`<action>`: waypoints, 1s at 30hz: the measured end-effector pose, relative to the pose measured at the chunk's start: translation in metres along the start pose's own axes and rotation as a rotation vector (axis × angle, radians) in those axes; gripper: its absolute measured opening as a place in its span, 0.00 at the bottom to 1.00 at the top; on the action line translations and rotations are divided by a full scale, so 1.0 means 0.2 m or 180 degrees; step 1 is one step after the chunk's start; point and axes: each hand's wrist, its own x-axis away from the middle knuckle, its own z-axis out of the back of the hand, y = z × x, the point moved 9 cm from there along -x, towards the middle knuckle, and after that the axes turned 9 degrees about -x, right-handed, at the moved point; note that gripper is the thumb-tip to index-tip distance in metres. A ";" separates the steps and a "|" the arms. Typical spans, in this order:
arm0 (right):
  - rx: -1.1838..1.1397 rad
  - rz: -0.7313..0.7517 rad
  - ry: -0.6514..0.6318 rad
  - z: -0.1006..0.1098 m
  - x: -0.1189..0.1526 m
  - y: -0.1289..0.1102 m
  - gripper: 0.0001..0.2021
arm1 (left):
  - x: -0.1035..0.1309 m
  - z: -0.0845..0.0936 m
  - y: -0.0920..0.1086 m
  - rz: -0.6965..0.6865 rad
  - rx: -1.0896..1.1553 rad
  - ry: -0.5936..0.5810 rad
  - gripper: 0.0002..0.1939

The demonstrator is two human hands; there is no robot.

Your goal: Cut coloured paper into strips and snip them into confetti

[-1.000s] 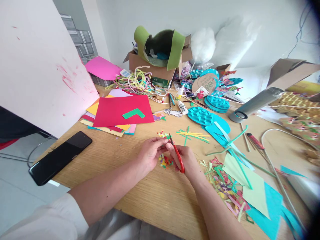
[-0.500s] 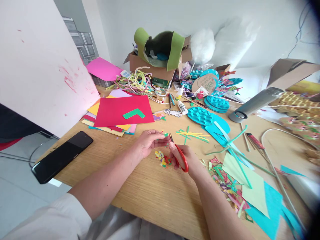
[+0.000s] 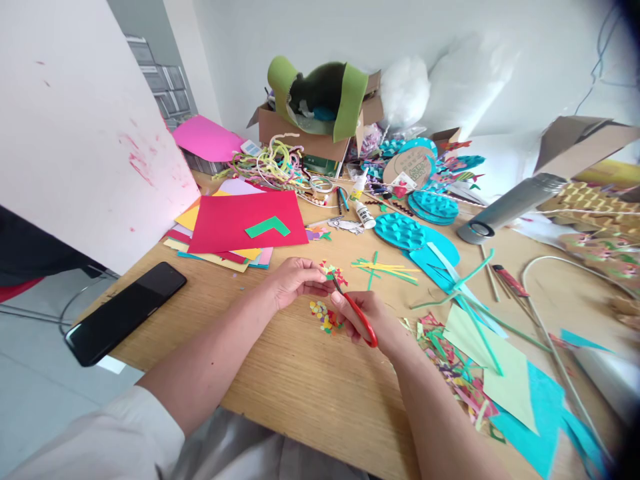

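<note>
In my right hand [image 3: 367,315] is a pair of red-handled scissors [image 3: 361,319], blades pointing up and left toward the other hand. My left hand [image 3: 300,283] pinches a small green piece of paper [image 3: 329,276] at its fingertips, right beside the blade tips. Just beyond the fingers lies a scatter of tiny red, green and yellow paper bits [image 3: 341,273]. Below the hands sits a small pile of round paper dots [image 3: 324,313], partly covered by my right hand. Thin yellow and green paper strips [image 3: 385,268] lie crossed to the right.
Coloured paper sheets [image 3: 220,223] are stacked at left, near a black phone [image 3: 127,313] at the table edge. Paper scraps [image 3: 455,367] and blue sheets [image 3: 537,407] lie by my right forearm. Glue bottles [image 3: 365,215] and a cardboard box [image 3: 305,143] stand farther back.
The scissors and right hand have shifted slightly left and down, with the blades now tilted more to the left. My left hand has moved slightly left, exposing more of the paper bits.
</note>
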 end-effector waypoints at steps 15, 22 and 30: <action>0.0087 -0.0108 -0.0008 0.00 0.01 0.00 0.23 | 0.00 0.00 0.00 0.0042 -0.0080 -0.0022 0.06; 0.0126 -0.0079 -0.0002 0.00 0.01 0.00 0.23 | 0.00 -0.01 0.00 0.0043 -0.0069 -0.0034 0.06; 0.0221 -0.0054 -0.0011 0.00 0.00 0.01 0.23 | 0.00 -0.01 -0.01 0.0029 -0.0053 -0.0074 0.05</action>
